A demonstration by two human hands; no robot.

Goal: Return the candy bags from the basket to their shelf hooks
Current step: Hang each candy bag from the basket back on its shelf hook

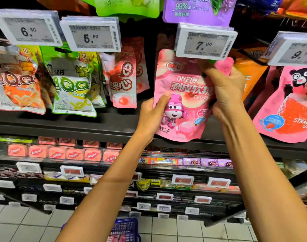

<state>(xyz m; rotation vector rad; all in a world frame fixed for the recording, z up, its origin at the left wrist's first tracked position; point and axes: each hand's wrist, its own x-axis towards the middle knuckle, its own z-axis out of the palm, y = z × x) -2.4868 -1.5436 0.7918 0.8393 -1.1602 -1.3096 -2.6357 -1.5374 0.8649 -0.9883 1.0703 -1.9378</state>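
here the pink candy bag (182,102) is held just below the 7.00 price tag (206,43). its 8 o'clock edge is pinched by the left hand (151,117), thumb in front; its 2 o'clock corner is gripped by the curled right hand (226,89).

Bright even store light, dark shelf recesses (154,39), soft overall blur, wide-angle bending at the edges.
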